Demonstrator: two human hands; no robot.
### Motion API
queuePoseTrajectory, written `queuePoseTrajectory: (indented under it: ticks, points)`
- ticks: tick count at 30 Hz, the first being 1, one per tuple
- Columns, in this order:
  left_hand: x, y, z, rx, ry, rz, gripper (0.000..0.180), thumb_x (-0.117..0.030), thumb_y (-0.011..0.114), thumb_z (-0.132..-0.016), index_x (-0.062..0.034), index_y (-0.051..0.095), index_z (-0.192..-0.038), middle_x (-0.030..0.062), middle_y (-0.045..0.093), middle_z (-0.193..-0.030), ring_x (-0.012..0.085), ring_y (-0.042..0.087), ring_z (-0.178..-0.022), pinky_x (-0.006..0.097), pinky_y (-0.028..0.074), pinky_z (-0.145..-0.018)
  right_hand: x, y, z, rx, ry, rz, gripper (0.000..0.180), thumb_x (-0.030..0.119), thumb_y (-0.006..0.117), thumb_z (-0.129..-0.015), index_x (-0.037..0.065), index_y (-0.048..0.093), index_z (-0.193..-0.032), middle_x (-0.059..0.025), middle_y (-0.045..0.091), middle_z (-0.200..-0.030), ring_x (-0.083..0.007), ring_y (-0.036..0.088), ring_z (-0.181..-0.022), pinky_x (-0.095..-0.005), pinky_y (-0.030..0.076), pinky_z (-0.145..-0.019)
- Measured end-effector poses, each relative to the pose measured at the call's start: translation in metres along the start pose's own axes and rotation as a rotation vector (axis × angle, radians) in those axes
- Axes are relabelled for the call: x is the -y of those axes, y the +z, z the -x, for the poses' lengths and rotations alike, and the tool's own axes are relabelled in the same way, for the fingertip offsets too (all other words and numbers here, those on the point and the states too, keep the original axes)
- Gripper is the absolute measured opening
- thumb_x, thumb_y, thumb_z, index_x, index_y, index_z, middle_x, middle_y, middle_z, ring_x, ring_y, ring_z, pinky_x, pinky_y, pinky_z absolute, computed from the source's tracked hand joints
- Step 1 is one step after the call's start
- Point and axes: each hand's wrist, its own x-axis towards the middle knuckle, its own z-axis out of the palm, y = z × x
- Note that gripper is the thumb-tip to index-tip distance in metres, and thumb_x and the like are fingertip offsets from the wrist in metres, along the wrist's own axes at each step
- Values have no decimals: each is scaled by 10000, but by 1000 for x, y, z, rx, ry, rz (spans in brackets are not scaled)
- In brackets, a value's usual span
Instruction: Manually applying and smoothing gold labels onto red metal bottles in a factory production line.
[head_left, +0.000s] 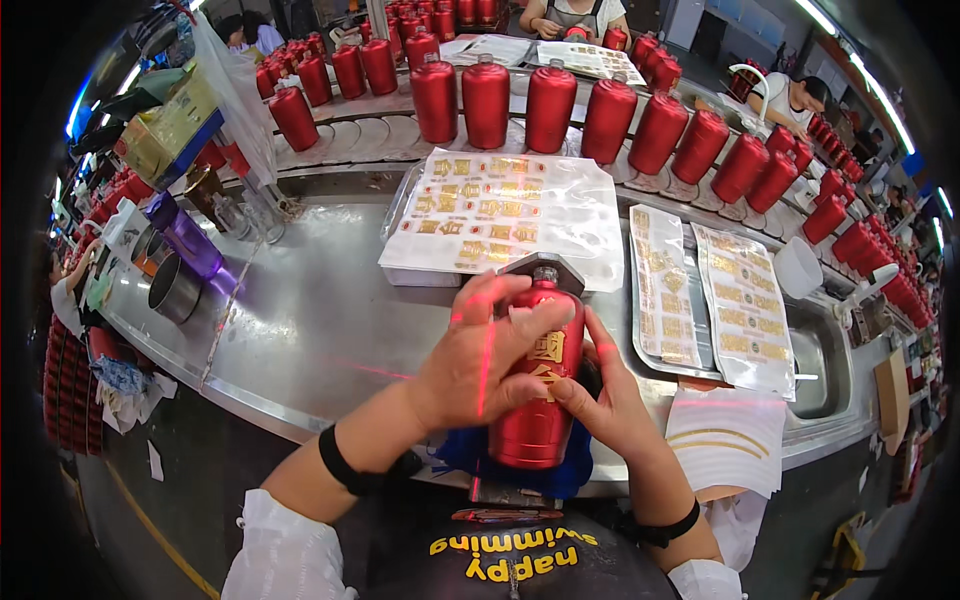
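A glossy red bottle (530, 440) with gold characters on its front stands close to me at the table's near edge. It leans slightly, its neck against a dark angled rest (562, 273). My right hand (612, 400) grips its right side, thumb on the front and fingers along the flank. Across the upper front lies my left hand (470, 350), fingers spread and touching the surface, covering part of the lettering. A blue cloth (455, 452) shows beneath the bottle. Just beyond, sheets of gold decals (510, 215) lie on a raised block. Red laser lines cross my left hand.
Red bottles (548, 110) line the curved conveyor (385, 130) behind. Right of me lie a metal tray (640, 345) with decal sheets (745, 300), a sink (825, 350) and a white cup (797, 267). A purple bottle (185, 235) and metal pot (175, 288) stand left. Co-workers sit beyond.
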Motion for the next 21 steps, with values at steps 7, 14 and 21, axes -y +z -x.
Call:
queuePoseTrajectory:
  ticks: [7,14,21]
  points:
    - [27,6,-18,11,-132,274,628,-495,412,-1034,21,540,-1368,148,633,-1244,300,480,-1201,386,356,-1066,-4,0,1,-1,27,-56,1034,432,743,-884,-17,107,-1563,-289,490,-1413,-333,482,-1338,-399,346,-1124]
    - [32,4,-18,1,-180,367,579,-402,395,-1064,31,417,-1447,135,636,-1271,219,521,-1243,364,353,-1092,-4,-1,1,2,36,-49,1052,450,744,-877,-18,100,-1564,-283,509,-1399,-338,503,-1316,-400,364,-1109]
    - [27,14,-17,-87,-333,595,520,-328,533,-1008,-20,479,-1424,164,592,-1230,290,534,-1158,383,419,-1022,-11,-5,4,-21,-21,71,969,383,756,-879,-24,184,-1547,-278,535,-1368,-322,564,-1248,-384,430,-1046]
